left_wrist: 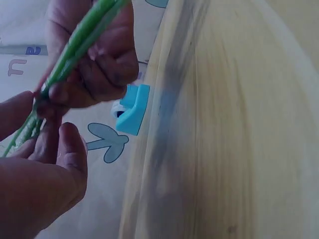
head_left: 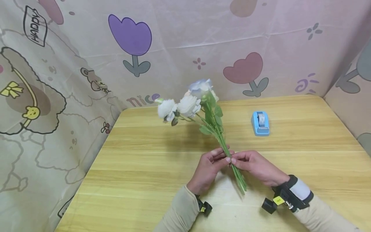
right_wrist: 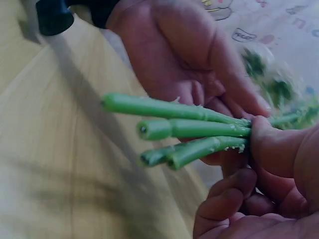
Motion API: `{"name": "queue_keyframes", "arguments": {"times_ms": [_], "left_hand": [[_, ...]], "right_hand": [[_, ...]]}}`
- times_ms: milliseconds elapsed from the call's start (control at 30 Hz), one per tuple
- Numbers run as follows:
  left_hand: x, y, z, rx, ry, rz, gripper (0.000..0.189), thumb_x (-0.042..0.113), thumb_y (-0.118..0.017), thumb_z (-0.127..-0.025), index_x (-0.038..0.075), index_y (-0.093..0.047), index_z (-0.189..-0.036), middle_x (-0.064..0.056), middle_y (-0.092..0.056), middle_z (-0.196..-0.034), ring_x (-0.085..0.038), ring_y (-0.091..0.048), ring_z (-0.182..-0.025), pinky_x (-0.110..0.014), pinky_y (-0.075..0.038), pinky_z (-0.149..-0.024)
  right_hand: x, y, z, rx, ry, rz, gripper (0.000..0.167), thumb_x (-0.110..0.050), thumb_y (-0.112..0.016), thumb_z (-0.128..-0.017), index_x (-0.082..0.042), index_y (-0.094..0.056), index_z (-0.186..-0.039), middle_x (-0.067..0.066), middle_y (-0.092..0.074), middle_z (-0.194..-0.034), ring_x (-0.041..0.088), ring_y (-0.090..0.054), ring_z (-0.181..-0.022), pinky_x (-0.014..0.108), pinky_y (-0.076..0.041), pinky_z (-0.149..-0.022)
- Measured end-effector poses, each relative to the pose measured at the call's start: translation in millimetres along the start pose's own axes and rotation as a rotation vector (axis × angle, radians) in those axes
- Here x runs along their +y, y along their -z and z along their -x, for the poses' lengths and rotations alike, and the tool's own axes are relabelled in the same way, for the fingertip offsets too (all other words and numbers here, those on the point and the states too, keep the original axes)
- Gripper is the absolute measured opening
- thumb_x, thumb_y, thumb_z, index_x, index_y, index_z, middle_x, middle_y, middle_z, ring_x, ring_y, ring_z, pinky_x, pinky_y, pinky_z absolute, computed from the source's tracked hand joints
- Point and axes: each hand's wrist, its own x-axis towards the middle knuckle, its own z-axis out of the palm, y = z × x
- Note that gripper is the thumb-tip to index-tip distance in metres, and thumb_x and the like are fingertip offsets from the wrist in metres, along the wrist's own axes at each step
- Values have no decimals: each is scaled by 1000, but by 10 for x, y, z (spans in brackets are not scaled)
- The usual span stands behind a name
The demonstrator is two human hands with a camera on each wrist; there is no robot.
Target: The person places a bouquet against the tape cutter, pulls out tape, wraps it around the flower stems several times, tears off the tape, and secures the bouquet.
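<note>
A bunch of artificial white flowers with green leaves is held above the table, tilted, blooms toward the back left. Its green stems come together between both hands. My left hand grips the stems, thumb in front and fingers behind. Right beside that thumb, my right hand pinches the same spot. In the right wrist view, several cut stem ends stick out past the fingers toward the camera. Whether tape is wrapped there, I cannot tell. Behind the hands to the right stands a blue tape dispenser.
The light wood table runs back to a patterned cloth that hangs behind it and at both sides. A black strap with a small camera is on the right wrist, and a similar device on the left.
</note>
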Motion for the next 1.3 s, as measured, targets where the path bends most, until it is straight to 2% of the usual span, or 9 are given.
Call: {"name": "queue_keyframes", "arguments": {"times_ms": [100, 167, 267, 367, 433, 600, 933, 1133, 1300], "left_hand": [[-10, -7, -1, 4, 7, 9, 44, 1, -66, -99, -7, -56, -141, -18, -69, -130, -22, -65, -122, -30, -52, -104], [-18, -7, -6, 5, 18, 30, 45, -1, -66, -98, -7, -56, -141, -18, -69, -131, -22, -65, -122, -30, -52, -105], [-27, -8, -16, 3, 31, 81, 44, -4, -66, -97, -7, -57, -140, -19, -69, -131, -22, -65, -122, -32, -52, -106], [-30, -16, -21, 9, 32, 107, 43, -6, -67, -95, -6, -60, -137, -19, -70, -127, -20, -67, -118, -33, -52, -105], [-27, -25, -18, 15, 28, 101, 42, -7, -68, -93, -4, -62, -135, -18, -72, -123, -18, -69, -113, -34, -53, -104], [-19, -45, -1, 19, 23, 88, 40, -9, -68, -92, -6, -64, -132, -17, -74, -117, -16, -70, -108, -34, -54, -103], [-10, -49, 9, 21, 38, 43, 35, -8, -67, -94, -9, -65, -129, -21, -73, -117, -16, -70, -108, -30, -56, -98], [1, -27, 27, 35, 32, 22, 32, -6, -68, -94, -10, -65, -126, -22, -73, -117, -13, -71, -102, -29, -56, -98], [12, -24, 32, 72, 28, -1, 30, -1, -69, -96, -12, -66, -124, -20, -74, -116, -13, -72, -101, -30, -54, -99]], "right_hand": [[4, -27, -2, 11, 9, -22, 33, -15, -60, -105, 9, -64, -126, 27, -53, -146, 46, -43, -142, 56, -38, -117], [12, -31, 2, 15, 11, -30, 33, -15, -60, -105, 9, -64, -126, 26, -55, -145, 44, -46, -140, 59, -36, -117], [37, -25, 9, 7, 17, -44, 32, -16, -60, -105, 8, -65, -126, 22, -61, -141, 31, -54, -134, 46, -43, -115], [80, -13, 16, -23, 25, -104, 25, -15, -59, -105, 2, -70, -121, 10, -68, -134, 16, -60, -125, 28, -47, -107], [108, -7, 23, -46, 37, -152, 21, -12, -59, -105, -3, -73, -118, 3, -70, -130, 12, -61, -121, 23, -48, -103], [161, -13, 36, -73, 68, -212, 19, -10, -59, -105, -11, -75, -114, -3, -72, -124, 12, -63, -118, 24, -51, -102], [250, -72, 47, -63, 79, -243, 21, -9, -56, -106, -11, -75, -117, -3, -73, -123, 12, -64, -118, 23, -50, -103], [242, -134, 40, 4, 76, -206, 20, -10, -59, -105, -10, -75, -117, 0, -74, -121, 16, -67, -115, 25, -54, -100], [201, -195, 33, 111, 56, -123, 23, -13, -63, -104, 1, -72, -120, 5, -75, -120, 14, -68, -112, 25, -54, -98]]}}
